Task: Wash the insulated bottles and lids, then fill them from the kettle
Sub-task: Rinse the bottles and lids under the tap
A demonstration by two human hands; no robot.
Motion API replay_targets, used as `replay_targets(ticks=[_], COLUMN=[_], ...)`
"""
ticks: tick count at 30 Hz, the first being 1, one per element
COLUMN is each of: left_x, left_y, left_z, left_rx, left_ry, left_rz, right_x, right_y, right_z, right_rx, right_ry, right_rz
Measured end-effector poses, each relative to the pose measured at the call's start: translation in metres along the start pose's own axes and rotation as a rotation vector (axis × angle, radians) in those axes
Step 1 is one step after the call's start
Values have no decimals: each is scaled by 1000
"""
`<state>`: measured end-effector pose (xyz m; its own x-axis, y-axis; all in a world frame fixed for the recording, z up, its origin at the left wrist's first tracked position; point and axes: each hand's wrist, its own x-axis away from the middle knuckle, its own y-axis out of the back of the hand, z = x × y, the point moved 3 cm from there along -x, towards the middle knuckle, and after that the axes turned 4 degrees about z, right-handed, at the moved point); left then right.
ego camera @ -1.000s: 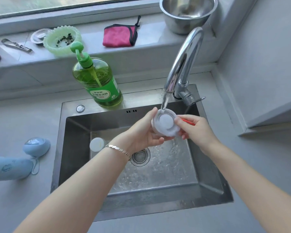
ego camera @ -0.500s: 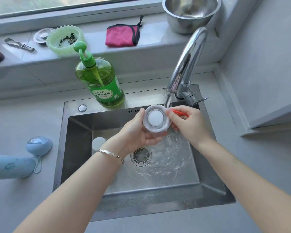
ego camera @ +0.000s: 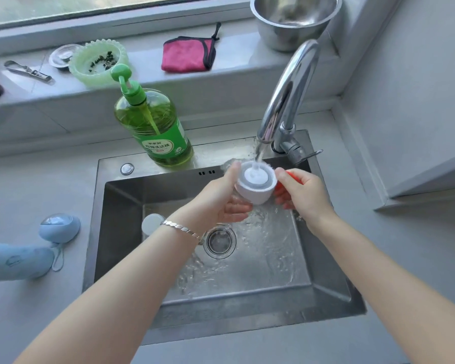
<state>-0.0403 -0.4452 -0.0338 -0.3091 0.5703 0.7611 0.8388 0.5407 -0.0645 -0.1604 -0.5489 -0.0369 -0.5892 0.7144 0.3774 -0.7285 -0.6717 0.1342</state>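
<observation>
A white bottle lid [ego camera: 255, 183] with an orange-red strap is under the running tap [ego camera: 284, 101], its hollow side facing up into the stream. My left hand [ego camera: 221, 200] cups it from the left and below. My right hand [ego camera: 300, 193] grips its right side and the strap. A white bottle [ego camera: 151, 223] stands in the sink [ego camera: 326, 287], partly hidden behind my left forearm. On the counter at the left lies a light-blue bottle [ego camera: 16, 260] on its side, with its blue lid [ego camera: 59, 227] beside it.
A green dish-soap pump bottle [ego camera: 155, 130] stands at the sink's back rim. The windowsill holds a pink cloth [ego camera: 188, 56], a green dish [ego camera: 99, 61], a steel bowl [ego camera: 294, 19], metal tongs [ego camera: 28, 72] and a small strainer [ego camera: 61, 55]. The drain [ego camera: 219, 241] is open.
The lid has turned between my hands under the stream: its open face tilted from facing me to facing more upward, so water now falls straight into it.
</observation>
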Motion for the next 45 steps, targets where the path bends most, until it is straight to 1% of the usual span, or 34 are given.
replay_targets(ticks=[3, 6, 8, 11, 12, 14, 16, 18, 20, 24, 26, 29, 33, 36, 38, 42, 45], left_x=[1, 6, 9, 16, 18, 20, 21, 19, 15, 6, 5, 7, 12, 22, 30, 49, 63], left_y=[-10, -10, -2, 12, 17, 23, 24, 20, 15, 6, 6, 15, 36, 46, 46, 37, 42], left_z=[-8, -9, -6, -2, 0, 1, 1, -1, -1, 1, 2, 6, 19, 28, 35, 62, 87], left_rx=[28, 121, 177, 170, 150, 18, -98, -121, -105, -106, -146, -159, 5, 47, -9, -273, -339], left_ry=[-19, -44, -116, -291, -344, -445, -524, -576, -605, -616, -613, -589, -447, -373, -351, -331, -336], left_rz=[32, 43, 34, 31, 29, 12, 16, 46, 77, 63, 20, -37, -84, -108, -108, -147, -248], right_x=[7, 11, 11, 8, 6, 2, 2, 2, 0, 1, 1, -2, -4, 0, 9, 47, 67], right_y=[7, 8, 3, -8, -11, -15, -19, -19, -15, -7, -7, -14, -39, -51, -54, -63, -58], right_z=[-6, -5, -2, 0, 0, 0, 3, 3, 1, -2, -2, 5, 21, 26, 19, -3, -17], right_rx=[-126, -171, -179, -175, -167, -103, 4, 100, 110, 11, 71, 276, 509, 571, 597, 681, 654], right_ry=[-30, -4, -3, -67, -90, -106, -62, 12, 69, 165, 242, 334, 383, 355, 322, 353, 292], right_rz=[5, 38, 92, 194, 225, 295, 371, 371, 322, 205, 125, 71, 160, 190, 240, 448, 491])
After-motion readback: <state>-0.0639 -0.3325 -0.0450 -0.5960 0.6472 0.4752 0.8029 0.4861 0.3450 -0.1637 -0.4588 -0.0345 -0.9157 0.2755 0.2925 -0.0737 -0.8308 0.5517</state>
